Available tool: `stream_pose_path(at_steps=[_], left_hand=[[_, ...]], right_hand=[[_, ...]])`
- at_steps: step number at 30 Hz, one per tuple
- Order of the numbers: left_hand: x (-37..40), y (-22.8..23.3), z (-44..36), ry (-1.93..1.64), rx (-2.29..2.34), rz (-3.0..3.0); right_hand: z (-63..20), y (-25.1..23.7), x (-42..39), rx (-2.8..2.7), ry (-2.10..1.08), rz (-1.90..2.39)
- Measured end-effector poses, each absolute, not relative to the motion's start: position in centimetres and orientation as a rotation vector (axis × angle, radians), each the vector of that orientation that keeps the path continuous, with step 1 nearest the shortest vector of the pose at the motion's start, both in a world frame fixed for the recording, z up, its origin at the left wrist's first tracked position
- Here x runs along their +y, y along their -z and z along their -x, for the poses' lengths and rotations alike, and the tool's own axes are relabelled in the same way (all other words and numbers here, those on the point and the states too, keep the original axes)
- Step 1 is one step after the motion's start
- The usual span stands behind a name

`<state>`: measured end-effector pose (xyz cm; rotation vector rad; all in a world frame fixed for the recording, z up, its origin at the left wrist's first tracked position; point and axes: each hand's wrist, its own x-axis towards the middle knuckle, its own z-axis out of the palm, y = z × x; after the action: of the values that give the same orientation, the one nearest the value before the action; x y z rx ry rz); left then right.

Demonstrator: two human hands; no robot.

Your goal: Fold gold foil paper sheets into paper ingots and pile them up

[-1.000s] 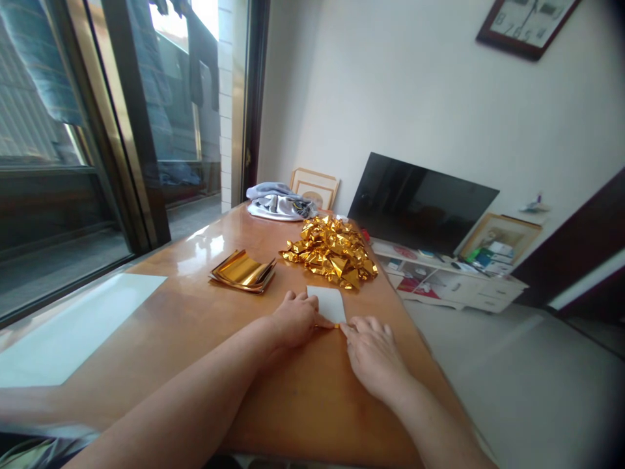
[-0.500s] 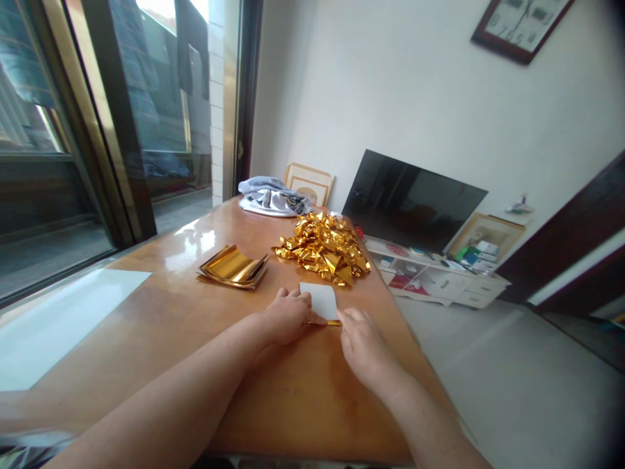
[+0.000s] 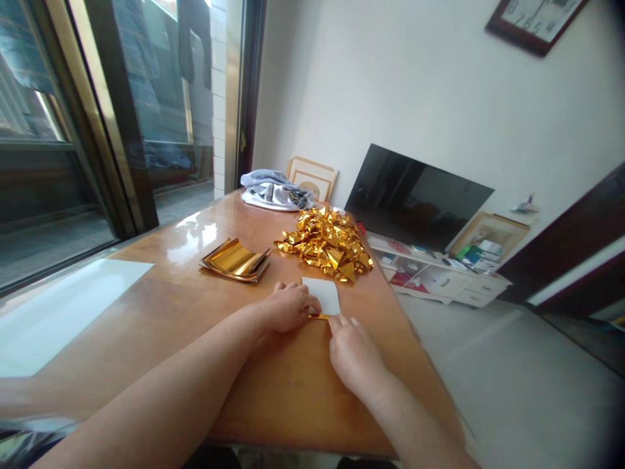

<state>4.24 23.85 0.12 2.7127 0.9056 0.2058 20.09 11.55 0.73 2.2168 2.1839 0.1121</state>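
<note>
A small sheet of paper [image 3: 323,294], white side up with a thin gold fold along its near edge, lies flat on the wooden table [image 3: 293,391]. My left hand [image 3: 288,306] presses on the sheet's left part, fingers curled over the fold. Beside it, my right hand [image 3: 354,352] presses its fingertips on the gold edge from the near right. Just beyond the sheet sits a heap of folded gold foil pieces [image 3: 327,244]. To the left of the heap rests a stack of curled gold foil sheets [image 3: 235,260].
A grey and white cloth bundle [image 3: 271,190] lies at the table's far end. The table's right edge drops to the floor, where a black TV [image 3: 417,198] leans on a low white cabinet [image 3: 439,277]. Glass sliding doors [image 3: 97,117] stand along the left.
My right hand has slid left along the gold fold toward my left hand. The view shifted slightly; the paper stays in place.
</note>
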Motion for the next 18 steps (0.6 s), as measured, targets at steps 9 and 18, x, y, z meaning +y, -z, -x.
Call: stream_pose_path(at_steps=[9,18], left_hand=[[24.9,-0.2,-3.5,-0.156,0.944,-2.655],[25.2,-0.6,-3.0,-0.138,1.006,-2.607]], right_hand=[[-19.0,-1.4,11.7,2.149,-0.139,-2.066],[-18.5,-1.9,12.1,2.094,-0.170,-1.935]])
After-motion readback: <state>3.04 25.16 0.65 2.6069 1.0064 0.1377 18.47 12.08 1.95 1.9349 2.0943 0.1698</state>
